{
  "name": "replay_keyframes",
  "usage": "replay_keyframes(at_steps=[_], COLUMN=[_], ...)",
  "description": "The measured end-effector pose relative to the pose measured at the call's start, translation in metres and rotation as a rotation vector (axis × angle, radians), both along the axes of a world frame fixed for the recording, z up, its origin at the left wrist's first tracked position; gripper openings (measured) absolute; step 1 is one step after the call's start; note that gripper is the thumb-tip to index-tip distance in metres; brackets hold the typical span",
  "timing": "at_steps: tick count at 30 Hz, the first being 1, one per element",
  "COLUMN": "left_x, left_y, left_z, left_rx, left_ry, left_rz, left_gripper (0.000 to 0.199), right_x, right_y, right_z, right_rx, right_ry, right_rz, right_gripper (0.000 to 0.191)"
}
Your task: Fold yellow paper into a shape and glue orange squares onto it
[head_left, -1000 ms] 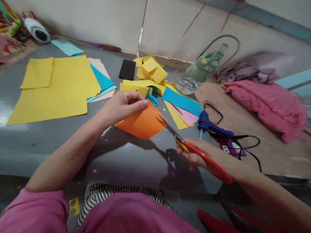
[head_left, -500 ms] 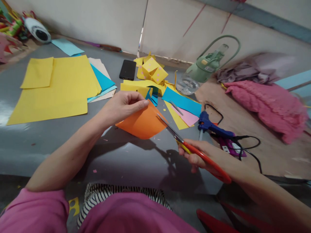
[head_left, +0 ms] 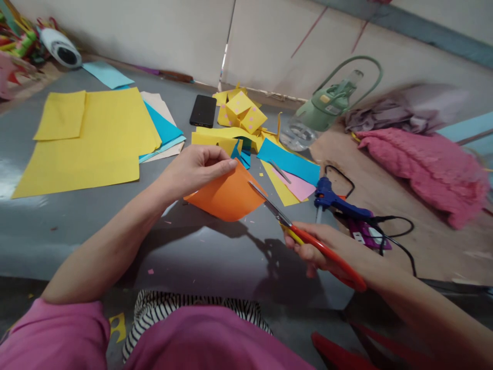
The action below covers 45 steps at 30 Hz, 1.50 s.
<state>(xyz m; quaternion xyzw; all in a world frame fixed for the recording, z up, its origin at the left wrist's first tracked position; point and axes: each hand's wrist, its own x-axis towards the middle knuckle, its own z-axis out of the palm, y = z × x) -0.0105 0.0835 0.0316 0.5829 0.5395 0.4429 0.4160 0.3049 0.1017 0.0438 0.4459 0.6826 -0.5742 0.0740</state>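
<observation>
My left hand (head_left: 206, 167) pinches the upper corner of a piece of orange paper (head_left: 227, 195), held above the grey table. In my right hand (head_left: 314, 246) is a pair of scissors (head_left: 327, 252) with red and yellow handles. The blades lie across the paper's right edge, the tip pointing up and left toward my left hand. Just beyond the orange paper are yellow paper strips (head_left: 219, 137) and a blue paper strip (head_left: 288, 158). Tweezers (head_left: 280, 172) rest on a pink paper piece (head_left: 298, 186).
Large yellow sheets (head_left: 103, 149) spread over the left side. A black phone (head_left: 203, 111) and dotted yellow paper shapes (head_left: 246, 112) sit at the back. To the right are a green-topped bottle (head_left: 323, 108), a blue glue gun (head_left: 339, 200), its cord and pink fabric (head_left: 423, 169).
Almost nothing differs. The view has shifted very slightly, while both hands, the orange paper and the scissors keep their places relative to each other.
</observation>
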Motion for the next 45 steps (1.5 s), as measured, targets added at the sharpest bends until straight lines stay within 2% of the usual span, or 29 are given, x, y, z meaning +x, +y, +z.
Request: replay_keyframes(at_steps=[10,18,24,32,41,45], left_x=[0.001,0.001,0.001,0.003,0.000,-0.002], left_y=[0.000,-0.001,-0.001,-0.001,-0.004,-0.004], left_z=[0.000,0.003,0.001,0.002,0.006,0.005], left_rx=[0.005,-0.029,-0.024,-0.029,-0.052,-0.063], left_ry=[-0.014,0.043,0.056,0.069,0.107,0.097], left_rz=[-0.009,-0.024,-0.070,-0.086,-0.097,-0.136], left_gripper=[0.032,0.031,0.031,0.031,0.031,0.027], right_x=[-0.008,-0.004,-0.008,-0.006,-0.013,-0.011], right_y=[-0.001,-0.001,-0.002,0.001,-0.002,-0.002], right_z=[0.004,0.003,0.003,-0.001,0.004,0.006], right_rx=[-0.024,0.029,0.069,0.033,-0.022,0.006], right_ry=[0.034,0.000,-0.024,-0.006,0.033,0.003], right_rz=[0.001,0.070,0.067,0.089,0.009,0.015], right_gripper=[0.060,0.063,0.065,0.059,0.061,0.062])
